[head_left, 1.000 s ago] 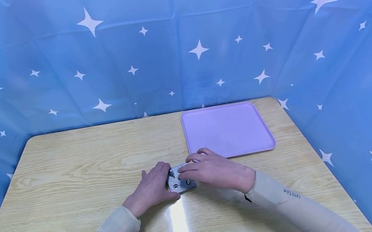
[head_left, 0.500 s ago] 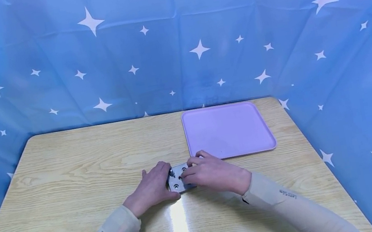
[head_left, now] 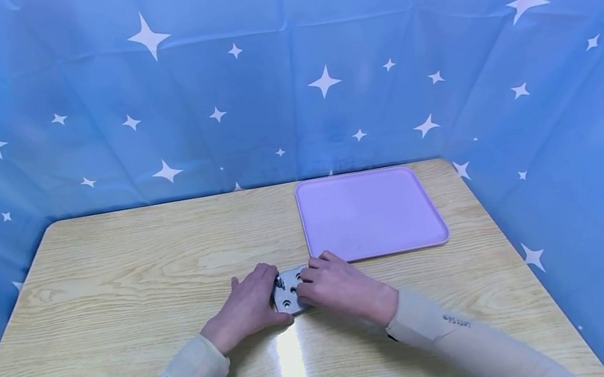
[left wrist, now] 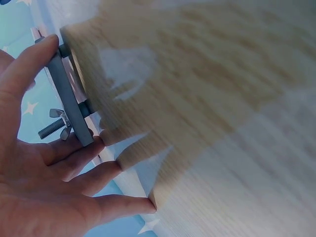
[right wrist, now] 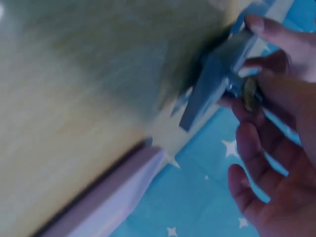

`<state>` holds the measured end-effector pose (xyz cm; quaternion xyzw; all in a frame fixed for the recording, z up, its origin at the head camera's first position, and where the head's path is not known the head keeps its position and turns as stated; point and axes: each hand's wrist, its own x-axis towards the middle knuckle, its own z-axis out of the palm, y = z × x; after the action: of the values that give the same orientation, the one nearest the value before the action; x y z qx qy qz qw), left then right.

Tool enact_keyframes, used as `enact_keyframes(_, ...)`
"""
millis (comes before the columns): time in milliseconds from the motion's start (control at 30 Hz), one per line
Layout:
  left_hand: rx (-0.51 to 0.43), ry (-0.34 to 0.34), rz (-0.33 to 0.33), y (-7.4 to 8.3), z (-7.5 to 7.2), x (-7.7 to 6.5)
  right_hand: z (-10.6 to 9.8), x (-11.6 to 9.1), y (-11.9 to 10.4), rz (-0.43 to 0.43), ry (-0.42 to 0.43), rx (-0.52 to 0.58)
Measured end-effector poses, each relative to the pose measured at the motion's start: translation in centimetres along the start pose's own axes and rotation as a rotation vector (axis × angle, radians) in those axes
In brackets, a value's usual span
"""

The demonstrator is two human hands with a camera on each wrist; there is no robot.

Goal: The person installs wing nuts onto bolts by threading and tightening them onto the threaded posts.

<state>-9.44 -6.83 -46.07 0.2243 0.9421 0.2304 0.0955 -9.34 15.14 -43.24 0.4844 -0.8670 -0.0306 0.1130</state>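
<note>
A small grey metal plate (head_left: 290,277) with several holes lies near the middle of the table. My left hand (head_left: 246,303) grips its left side, thumb at the near edge and fingers at the far edge. From the plate's upper left corner rises a threaded bolt (left wrist: 49,129) carrying a wing nut (left wrist: 64,124), close to the left fingers. Over the plate's right side, my right hand (head_left: 340,286) pinches a small brass-toned wing nut (right wrist: 250,94) on another bolt, blurred in the right wrist view. Dark round spacers (left wrist: 86,107) show beneath the plate, which appears edge-on there.
A shallow lilac tray (head_left: 370,213) lies at the back right, its near left corner close behind the right hand. The light wood table (head_left: 128,266) runs back to a blue curtain (head_left: 235,85) with white stars.
My right hand has drawn its fingers in, from spread above the plate to a pinch at its right side, covering the bolt there. My left hand stays in place.
</note>
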Motion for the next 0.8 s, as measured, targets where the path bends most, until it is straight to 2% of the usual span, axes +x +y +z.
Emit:
enact_keyframes(100,0.004,0.003,0.005,0.0,0.0,0.0,0.5,0.1,-0.6,0.063,0.043,0.019)
enact_keyframes(333,0.013,0.013,0.016,-0.1,0.1,-0.1,1.4,0.1,-1.6,0.226,0.147,0.139)
enact_keyframes(500,0.006,0.017,0.023,-0.1,0.1,-0.1,0.6,-0.1,-1.2,0.272,0.076,0.205)
enact_keyframes(600,0.002,0.012,0.023,-0.1,0.1,-0.1,-0.6,-0.4,0.1,0.208,-0.002,0.230)
enact_keyframes(733,0.003,0.003,0.016,-0.1,0.0,0.0,-1.7,-0.7,1.6,-0.014,-0.083,0.161)
enact_keyframes(800,0.005,0.000,0.014,-0.1,0.0,0.0,-1.8,-0.8,1.9,-0.097,-0.111,0.128)
